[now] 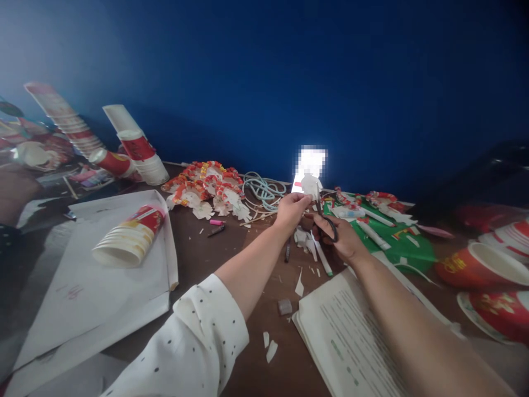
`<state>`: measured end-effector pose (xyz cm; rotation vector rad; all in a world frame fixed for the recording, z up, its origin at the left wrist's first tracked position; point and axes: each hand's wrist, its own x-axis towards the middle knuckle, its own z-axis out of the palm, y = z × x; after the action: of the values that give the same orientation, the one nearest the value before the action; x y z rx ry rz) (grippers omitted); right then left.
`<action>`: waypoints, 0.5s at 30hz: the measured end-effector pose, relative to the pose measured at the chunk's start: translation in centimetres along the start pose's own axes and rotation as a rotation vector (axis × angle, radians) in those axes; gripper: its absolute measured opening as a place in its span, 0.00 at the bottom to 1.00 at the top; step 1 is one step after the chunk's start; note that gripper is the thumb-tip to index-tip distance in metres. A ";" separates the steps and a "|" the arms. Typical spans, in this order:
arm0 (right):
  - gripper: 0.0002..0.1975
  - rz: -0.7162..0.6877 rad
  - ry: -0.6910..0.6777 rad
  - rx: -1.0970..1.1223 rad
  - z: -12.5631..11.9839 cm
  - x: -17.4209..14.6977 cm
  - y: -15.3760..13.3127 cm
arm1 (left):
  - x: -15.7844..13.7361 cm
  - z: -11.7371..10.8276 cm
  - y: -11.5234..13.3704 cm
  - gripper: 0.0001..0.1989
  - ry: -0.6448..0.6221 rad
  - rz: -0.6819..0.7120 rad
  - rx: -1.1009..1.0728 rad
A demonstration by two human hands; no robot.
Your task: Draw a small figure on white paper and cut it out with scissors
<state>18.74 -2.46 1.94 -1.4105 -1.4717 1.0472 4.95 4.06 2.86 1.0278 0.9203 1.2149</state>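
My left hand [292, 212] is closed in a pinch on a white paper cutout [311, 186], which stands up in front of a bright, blurred-out screen [303, 160]. In my right hand [341, 238] is a pair of scissors [330, 227] with black handles, its blades pointing up at the cutout's right edge. Fingers of the right hand wrap the handles. Just below both hands lie white paper scraps [305, 240], a marker with a green end [324, 260] and a dark pen [287, 251].
Red-and-white paper cups [142, 157] stand stacked at the left; more cups [479, 264] lie at the right. A cup stack [128, 237] rests on white board. Red-and-yellow paper pieces [206, 184], a light-blue cord [264, 190], printed sheets [347, 331] and a green sheet [407, 248] surround the hands. Another person's arm [16, 193] shows at far left.
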 end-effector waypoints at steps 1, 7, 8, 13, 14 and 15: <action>0.21 0.001 0.008 0.004 0.0 0.0 0.0 | 0.0 0.0 -0.1 0.08 -0.006 -0.004 0.000; 0.21 0.005 0.031 0.009 0.0 0.0 -0.2 | 0.2 -0.2 -0.3 0.08 -0.027 -0.015 -0.015; 0.21 0.011 0.032 0.003 0.0 0.0 -0.3 | 0.3 -0.2 -0.4 0.08 -0.034 -0.011 -0.016; 0.23 0.035 0.022 -0.023 0.1 -0.1 -0.8 | 0.4 -0.3 -0.6 0.09 -0.062 -0.002 -0.008; 0.23 0.039 0.024 -0.010 0.1 -0.1 -0.8 | 0.4 -0.3 -0.6 0.09 -0.066 -0.001 -0.007; 0.23 0.042 0.029 0.007 0.1 -0.1 -0.8 | 0.4 -0.3 -0.6 0.09 -0.070 0.000 -0.006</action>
<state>18.39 -2.58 2.71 -1.4521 -1.4214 1.0523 4.86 4.46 2.16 1.0591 0.8621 1.1737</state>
